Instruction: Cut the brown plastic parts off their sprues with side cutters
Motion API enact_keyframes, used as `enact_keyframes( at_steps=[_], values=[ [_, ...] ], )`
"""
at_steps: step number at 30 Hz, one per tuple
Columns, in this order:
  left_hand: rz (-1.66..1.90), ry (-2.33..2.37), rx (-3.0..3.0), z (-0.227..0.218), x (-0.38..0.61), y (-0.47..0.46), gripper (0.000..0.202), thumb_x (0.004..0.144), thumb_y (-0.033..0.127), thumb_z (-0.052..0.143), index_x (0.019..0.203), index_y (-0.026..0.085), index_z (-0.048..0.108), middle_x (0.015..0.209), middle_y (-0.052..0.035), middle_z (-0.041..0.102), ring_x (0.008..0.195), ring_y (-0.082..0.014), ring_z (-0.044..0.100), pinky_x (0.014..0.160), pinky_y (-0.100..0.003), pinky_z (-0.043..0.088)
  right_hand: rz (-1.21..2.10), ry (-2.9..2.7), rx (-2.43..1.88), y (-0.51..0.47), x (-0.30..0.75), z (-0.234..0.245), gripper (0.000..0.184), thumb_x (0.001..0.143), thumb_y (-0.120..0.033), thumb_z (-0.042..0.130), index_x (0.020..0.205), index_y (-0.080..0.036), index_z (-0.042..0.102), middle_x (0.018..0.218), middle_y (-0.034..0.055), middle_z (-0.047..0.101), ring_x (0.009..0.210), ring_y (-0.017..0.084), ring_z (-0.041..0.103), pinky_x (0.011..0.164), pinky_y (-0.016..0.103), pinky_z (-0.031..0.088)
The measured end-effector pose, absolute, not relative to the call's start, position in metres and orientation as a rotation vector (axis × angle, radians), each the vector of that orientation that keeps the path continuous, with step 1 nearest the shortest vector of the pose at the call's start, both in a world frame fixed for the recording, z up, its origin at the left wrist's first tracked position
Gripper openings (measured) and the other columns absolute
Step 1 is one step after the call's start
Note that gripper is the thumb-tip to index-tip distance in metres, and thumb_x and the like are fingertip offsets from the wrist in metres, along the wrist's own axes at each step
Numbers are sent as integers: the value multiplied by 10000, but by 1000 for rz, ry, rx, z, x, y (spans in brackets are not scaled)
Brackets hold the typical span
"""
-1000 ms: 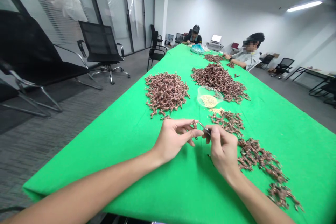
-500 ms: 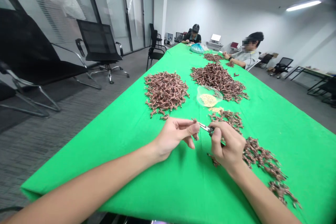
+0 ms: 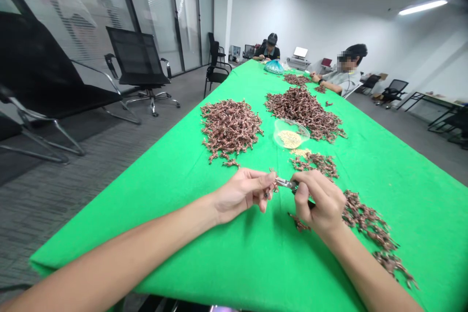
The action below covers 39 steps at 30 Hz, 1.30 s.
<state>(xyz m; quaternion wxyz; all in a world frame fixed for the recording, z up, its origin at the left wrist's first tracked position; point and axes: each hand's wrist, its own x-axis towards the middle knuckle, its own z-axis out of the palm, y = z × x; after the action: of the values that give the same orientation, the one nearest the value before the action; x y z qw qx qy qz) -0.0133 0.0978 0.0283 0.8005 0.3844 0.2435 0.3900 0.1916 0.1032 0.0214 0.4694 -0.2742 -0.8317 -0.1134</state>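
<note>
My left hand [image 3: 241, 192] pinches a small brown piece [image 3: 271, 186] between thumb and fingers, just above the green tablecloth [image 3: 190, 175]. My right hand [image 3: 320, 202] is closed round metal tweezers [image 3: 285, 183], whose tip meets the brown piece. Another brown piece [image 3: 299, 224] lies on the cloth under my right hand. A trail of brown pieces [image 3: 369, 226] runs along the cloth to the right of that hand.
Two large heaps of brown pieces [image 3: 230, 126] [image 3: 305, 109] lie further up the table, with a clear bowl of pale grains [image 3: 290, 135] between them. Two other people [image 3: 343, 73] [image 3: 269, 48] sit at the far end. Black chairs [image 3: 141, 66] stand on the left.
Both hands have dropped slightly and stayed together. The tweezers tip has come closer to the brown piece in my left hand. My right hand has turned more over the tweezers.
</note>
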Motion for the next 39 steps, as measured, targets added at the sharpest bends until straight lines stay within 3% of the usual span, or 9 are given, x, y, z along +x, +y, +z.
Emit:
enact_keyframes(
  at_steps=[6, 15, 23, 29, 39],
  values=[
    [788, 550, 834, 29, -15, 98, 285, 806, 355, 769, 743, 86, 699, 591, 10, 612, 426, -47, 562, 434, -156, 472, -373, -2082, -614, 101, 192, 20, 166, 882, -64, 518, 998, -137, 612, 747, 61, 628, 649, 187, 571, 604, 309, 454],
    [774, 561, 810, 33, -15, 97, 296, 785, 365, 776, 733, 83, 705, 574, -1, 621, 411, -54, 557, 426, -167, 471, -296, -2072, -617, 105, 195, 22, 212, 878, -61, 502, 1041, -142, 610, 873, 103, 657, 758, 223, 602, 695, 367, 486],
    [728, 556, 808, 31, -18, 98, 227, 805, 294, 737, 744, 77, 709, 548, -6, 622, 390, -75, 572, 413, -175, 483, -298, -2090, -600, 103, 196, 22, 185, 871, -65, 503, 999, -134, 618, 825, 92, 649, 680, 198, 569, 634, 341, 466],
    [709, 557, 831, 31, -19, 99, 231, 811, 297, 735, 748, 74, 724, 553, -6, 611, 384, -64, 551, 397, -166, 470, -371, -2103, -584, 104, 199, 21, 170, 871, -85, 526, 996, -148, 622, 771, 62, 642, 686, 198, 621, 634, 318, 499],
    [908, 593, 1134, 32, -16, 98, 278, 771, 340, 796, 867, 86, 736, 678, -43, 692, 513, -113, 643, 507, -219, 551, -389, -1995, -731, 100, 190, 13, 170, 895, -92, 494, 968, -167, 629, 753, 46, 657, 663, 185, 640, 602, 289, 490]
  ],
)
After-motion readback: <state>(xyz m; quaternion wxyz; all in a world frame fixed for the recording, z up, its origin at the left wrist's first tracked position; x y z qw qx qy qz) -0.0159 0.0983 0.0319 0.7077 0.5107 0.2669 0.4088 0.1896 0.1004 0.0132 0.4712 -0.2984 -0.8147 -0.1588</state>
